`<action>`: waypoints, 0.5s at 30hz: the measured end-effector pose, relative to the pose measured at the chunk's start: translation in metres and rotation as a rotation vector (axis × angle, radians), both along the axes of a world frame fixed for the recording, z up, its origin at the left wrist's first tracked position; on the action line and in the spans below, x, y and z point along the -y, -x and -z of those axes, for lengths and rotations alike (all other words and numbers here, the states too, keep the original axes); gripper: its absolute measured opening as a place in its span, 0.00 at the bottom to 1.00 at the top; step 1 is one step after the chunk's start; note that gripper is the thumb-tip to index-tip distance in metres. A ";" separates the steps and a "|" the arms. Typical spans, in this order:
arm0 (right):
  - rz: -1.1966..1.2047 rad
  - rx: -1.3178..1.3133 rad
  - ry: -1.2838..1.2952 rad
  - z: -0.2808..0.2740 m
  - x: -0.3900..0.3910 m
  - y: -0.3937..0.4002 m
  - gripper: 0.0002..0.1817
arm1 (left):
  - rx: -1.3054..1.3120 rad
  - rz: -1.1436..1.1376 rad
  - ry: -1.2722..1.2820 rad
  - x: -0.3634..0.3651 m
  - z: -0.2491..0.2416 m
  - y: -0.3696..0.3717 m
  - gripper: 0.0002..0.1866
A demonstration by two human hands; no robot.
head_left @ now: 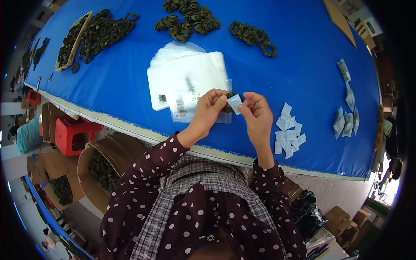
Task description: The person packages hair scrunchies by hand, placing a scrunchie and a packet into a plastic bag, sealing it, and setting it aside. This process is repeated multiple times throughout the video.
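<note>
White paper-like packet (234, 103) held at the right fingertips, beside gathered dark green fabric

Small, flat and rectangular, with faint print on its face, the packet lies between the two hands. Its long axis slants from the left fingertips, on the far side, down toward the right thumb and the wearer's body. The right hand (259, 122) has its thumb and forefinger drawn narrow, with the packet gripped near the thumb tip. The left hand (205, 113) has its thumb close over the forefinger, apparently on the gathered dark green fabric piece (227, 109), which shows partly behind the packet; how firmly it is gripped I cannot tell.

Both hands are just above the blue-covered table (303, 65), at the right edge of the fanned stack of translucent white plastic bags with dark print (197, 71). That stack is nearer the left hand. The loose heap of small white packets (289, 123) is nearer the right hand, off to its right. Farther right lie several pale, puffy pouches (339, 123), some end to end, well apart from both hands. Beyond the bags, on the far side, sit a bunch of dark green gathered rings (180, 30) and a second, smaller dark green cluster (253, 37).
</note>
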State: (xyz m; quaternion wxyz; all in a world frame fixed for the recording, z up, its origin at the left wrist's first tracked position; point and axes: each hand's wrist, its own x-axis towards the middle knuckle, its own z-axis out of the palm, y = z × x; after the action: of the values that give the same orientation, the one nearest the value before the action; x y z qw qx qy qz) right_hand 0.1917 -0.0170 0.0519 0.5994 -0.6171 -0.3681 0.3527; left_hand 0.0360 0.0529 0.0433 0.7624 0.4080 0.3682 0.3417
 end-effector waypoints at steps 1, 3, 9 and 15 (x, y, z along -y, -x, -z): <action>-0.012 0.019 0.034 0.000 -0.003 0.005 0.11 | 0.013 0.015 -0.002 0.001 -0.002 -0.001 0.12; -0.035 0.059 0.106 0.000 -0.008 0.012 0.11 | 0.039 0.046 -0.001 0.001 -0.006 0.000 0.12; -0.122 0.338 -0.008 0.006 -0.026 0.002 0.10 | -0.100 0.120 -0.262 -0.021 -0.013 0.009 0.10; -0.088 0.050 0.117 -0.010 -0.029 -0.004 0.09 | -0.757 -0.243 -1.334 -0.179 0.004 0.030 0.17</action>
State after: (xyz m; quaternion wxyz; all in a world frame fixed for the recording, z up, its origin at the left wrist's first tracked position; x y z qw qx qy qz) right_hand 0.1958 0.0117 0.0615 0.5369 -0.6428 -0.3885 0.3843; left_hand 0.0056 0.2315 0.0390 0.1348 0.8264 0.3621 0.4095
